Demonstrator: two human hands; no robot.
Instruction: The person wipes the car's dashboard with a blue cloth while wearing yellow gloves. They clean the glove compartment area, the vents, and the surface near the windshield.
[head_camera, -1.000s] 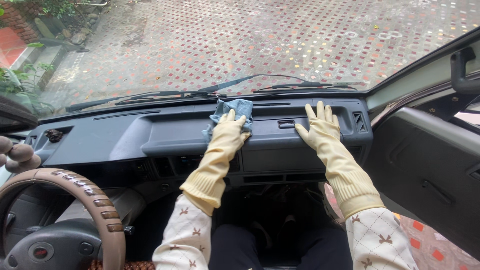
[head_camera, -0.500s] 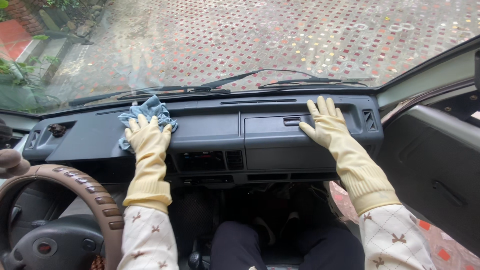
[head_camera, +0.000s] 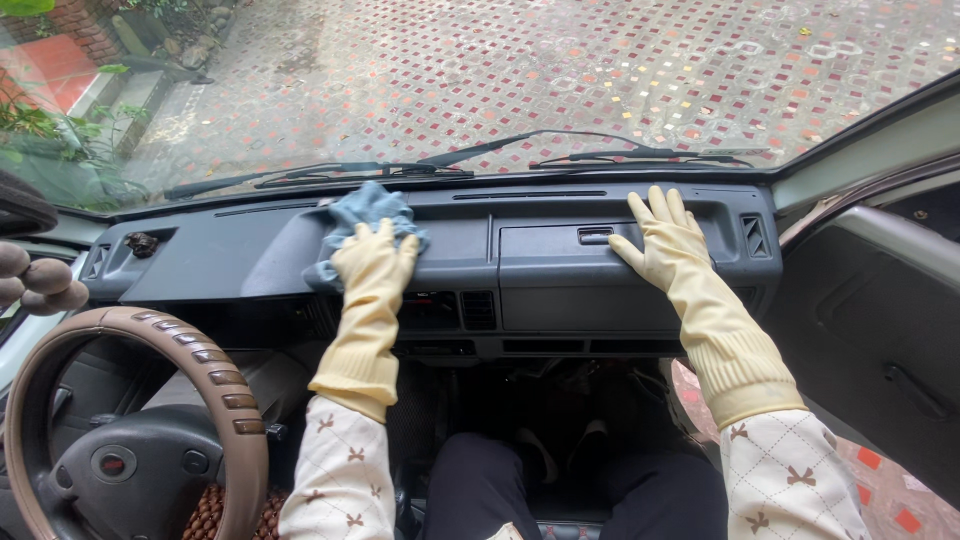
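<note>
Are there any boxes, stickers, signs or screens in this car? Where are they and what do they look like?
No boxes, stickers or signs show.
Small dark panel: middle of the dashboard, below the left hand and its blue cloth; a flat black rectangle, too dim to tell if it is a screen.
Round badge: on the steering wheel hub, dark with a red centre.

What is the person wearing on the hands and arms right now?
Both the left hand and right hand wear long pale yellow rubber gloves with ribbed cuffs. Above the cuffs are cream sleeves with a faint diamond grid and small brown bow-like motifs.
</note>
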